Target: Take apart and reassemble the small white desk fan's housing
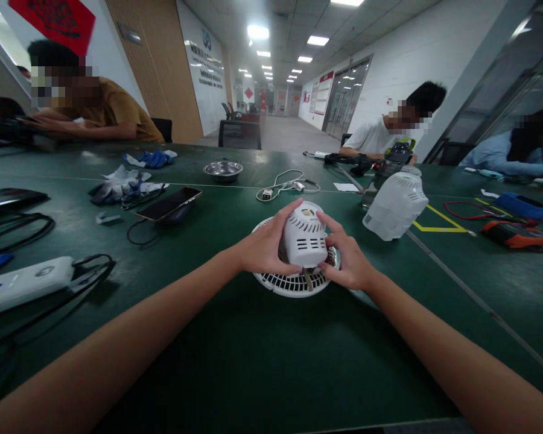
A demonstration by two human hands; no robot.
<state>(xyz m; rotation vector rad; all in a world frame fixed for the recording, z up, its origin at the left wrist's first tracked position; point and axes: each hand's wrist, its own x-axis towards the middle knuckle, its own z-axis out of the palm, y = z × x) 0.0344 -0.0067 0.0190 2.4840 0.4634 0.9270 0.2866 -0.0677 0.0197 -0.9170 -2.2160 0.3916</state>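
Between my two hands is a white slotted fan motor cover (pixel 306 235), with vents around its sides and an opening in its top. My left hand (pixel 268 242) wraps its left side, the thumb low along the front. From the right, my right hand (pixel 350 260) grips it with fingers and thumb at its edge. Beneath the cover lies a round white fan grille (pixel 294 286), flat on the green table (pixel 235 361). The cover and my fingers hide the middle of the grille.
Beyond my hands lie a coiled white cable (pixel 278 185) and a metal bowl (pixel 223 171). To the left are a phone (pixel 169 204), gloves (pixel 120 184) and a power strip (pixel 27 283). A translucent plastic container (pixel 396 205) and an orange meter (pixel 518 234) are at right. People sit opposite.
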